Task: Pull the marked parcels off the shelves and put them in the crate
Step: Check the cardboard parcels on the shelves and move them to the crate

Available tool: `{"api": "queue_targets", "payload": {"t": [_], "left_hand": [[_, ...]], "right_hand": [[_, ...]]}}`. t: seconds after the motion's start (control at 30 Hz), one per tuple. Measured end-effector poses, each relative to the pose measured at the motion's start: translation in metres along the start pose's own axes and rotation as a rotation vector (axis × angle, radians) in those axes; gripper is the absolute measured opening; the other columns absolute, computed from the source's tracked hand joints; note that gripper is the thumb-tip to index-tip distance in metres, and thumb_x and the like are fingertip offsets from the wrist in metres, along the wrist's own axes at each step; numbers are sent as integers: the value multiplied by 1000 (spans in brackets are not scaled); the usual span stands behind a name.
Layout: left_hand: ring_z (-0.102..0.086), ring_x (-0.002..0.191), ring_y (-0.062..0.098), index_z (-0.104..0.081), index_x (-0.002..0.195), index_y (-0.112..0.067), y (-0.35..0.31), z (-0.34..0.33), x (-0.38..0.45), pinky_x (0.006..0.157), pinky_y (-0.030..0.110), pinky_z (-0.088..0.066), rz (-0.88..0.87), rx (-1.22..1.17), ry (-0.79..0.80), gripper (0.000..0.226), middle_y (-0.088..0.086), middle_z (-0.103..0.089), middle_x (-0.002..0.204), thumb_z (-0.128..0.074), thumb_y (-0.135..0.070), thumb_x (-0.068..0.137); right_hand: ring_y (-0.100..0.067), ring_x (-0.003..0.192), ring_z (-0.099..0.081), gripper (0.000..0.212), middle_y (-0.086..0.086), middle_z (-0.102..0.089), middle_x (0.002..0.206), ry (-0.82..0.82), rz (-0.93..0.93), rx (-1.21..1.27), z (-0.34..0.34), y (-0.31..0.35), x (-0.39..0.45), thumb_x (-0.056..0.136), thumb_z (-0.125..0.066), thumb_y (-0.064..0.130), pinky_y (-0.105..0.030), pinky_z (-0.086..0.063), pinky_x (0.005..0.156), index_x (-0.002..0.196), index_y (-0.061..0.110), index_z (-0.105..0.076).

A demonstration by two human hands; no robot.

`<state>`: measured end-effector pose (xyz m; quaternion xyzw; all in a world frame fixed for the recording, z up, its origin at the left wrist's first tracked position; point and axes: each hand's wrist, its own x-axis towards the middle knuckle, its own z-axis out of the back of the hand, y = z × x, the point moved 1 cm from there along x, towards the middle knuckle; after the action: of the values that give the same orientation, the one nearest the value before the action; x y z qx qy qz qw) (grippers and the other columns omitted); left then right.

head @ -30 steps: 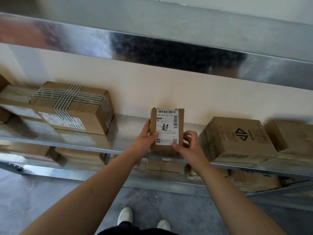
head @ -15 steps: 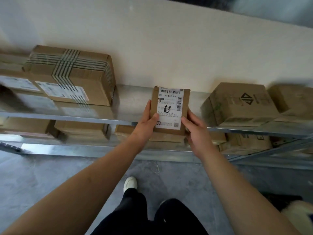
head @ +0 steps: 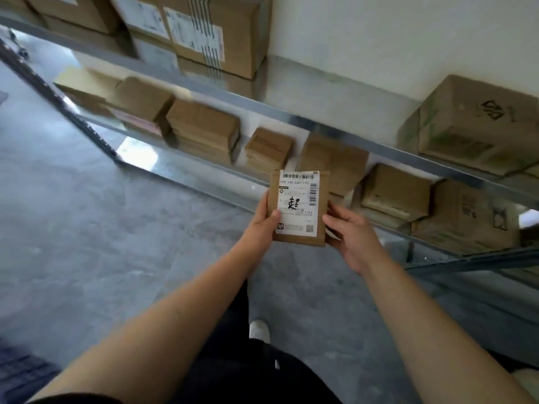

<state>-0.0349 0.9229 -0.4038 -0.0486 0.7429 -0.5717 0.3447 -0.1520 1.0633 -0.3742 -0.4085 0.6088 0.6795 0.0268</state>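
A small brown cardboard parcel (head: 297, 209) with a white shipping label and a black handwritten mark is held in the air in front of the metal shelves. My left hand (head: 262, 225) grips its left edge, thumb on the label. My right hand (head: 351, 237) holds its right edge, fingers curled behind it. The parcel is off the shelf, above the grey floor. No crate can be made out in view.
The metal shelf rack (head: 291, 118) runs diagonally, with taped boxes (head: 210, 33) at the upper left, a printed box (head: 472, 123) at the right and several small boxes (head: 268, 147) on the lower shelf. My shoe (head: 259, 330) is on the grey floor (head: 87, 228).
Both hands lifted the marked parcel off the shelf and drew it down and back towards me. My view tilted down and turned, so the shelves now sit higher and slanted.
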Motion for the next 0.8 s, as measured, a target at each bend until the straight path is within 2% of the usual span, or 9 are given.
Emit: {"api": "queue_targets", "payload": {"t": [0.07, 0.2, 0.27, 0.37, 0.5, 0.63, 0.7, 0.8], "left_hand": [[-55, 116, 1, -23, 153, -32, 16, 15, -25, 89, 14, -49, 22, -36, -36, 56, -8, -55, 137, -40, -13, 104], [-51, 125, 11, -18, 155, -32, 40, 58, -74, 102, 27, -43, 51, -97, -179, 58, -5, -50, 143, -40, -16, 104], [-49, 127, 12, -17, 155, -34, 55, 80, -98, 104, 30, -40, 82, -134, -245, 58, -7, -48, 144, -40, -19, 104], [-46, 132, 15, -15, 155, -34, 77, 111, -131, 111, 36, -35, 85, -198, -340, 59, -6, -47, 146, -41, -19, 104], [-48, 131, 15, -21, 153, -36, 108, 151, -177, 113, 42, -34, 70, -278, -470, 59, -5, -49, 145, -45, -23, 101], [-48, 131, 17, -20, 154, -33, 142, 199, -232, 113, 46, -36, 63, -386, -609, 58, -2, -48, 146, -43, -20, 103], [-49, 130, 18, -20, 154, -31, 157, 230, -267, 112, 46, -38, 45, -440, -684, 57, 0, -48, 146, -41, -16, 103], [-52, 127, 18, -23, 153, -26, 176, 277, -324, 106, 36, -44, 23, -502, -802, 54, 2, -50, 144, -39, -11, 104]], "right_hand": [[-19, 107, -65, 38, 4, -73, 110, 52, -37, -34, -13, -12, -12, 93, -56, -1, -39, -49, 93, 122, 21, -66], [-18, 103, -66, 45, 1, -70, 114, 197, -95, -157, -58, -39, -27, 95, -53, -3, -34, -53, 82, 136, 13, -57], [-22, 110, -65, 46, -3, -69, 121, 265, -115, -203, -83, -56, -36, 95, -52, -3, -38, -54, 84, 138, 13, -55], [-21, 108, -65, 45, -1, -69, 116, 350, -150, -248, -120, -80, -50, 95, -51, -4, -39, -53, 86, 136, 15, -56], [-21, 110, -66, 45, -2, -71, 116, 441, -173, -366, -174, -109, -71, 95, -52, -4, -42, -54, 88, 136, 13, -57], [-21, 105, -64, 47, -6, -68, 117, 546, -197, -482, -241, -140, -104, 94, -51, -7, -33, -54, 77, 138, 10, -55], [-19, 100, -63, 48, -5, -67, 112, 611, -196, -546, -282, -159, -129, 93, -51, -8, -32, -52, 77, 137, 11, -56], [-17, 96, -63, 49, -2, -69, 107, 684, -204, -596, -343, -193, -173, 93, -51, -8, -34, -50, 81, 137, 12, -56]]}}
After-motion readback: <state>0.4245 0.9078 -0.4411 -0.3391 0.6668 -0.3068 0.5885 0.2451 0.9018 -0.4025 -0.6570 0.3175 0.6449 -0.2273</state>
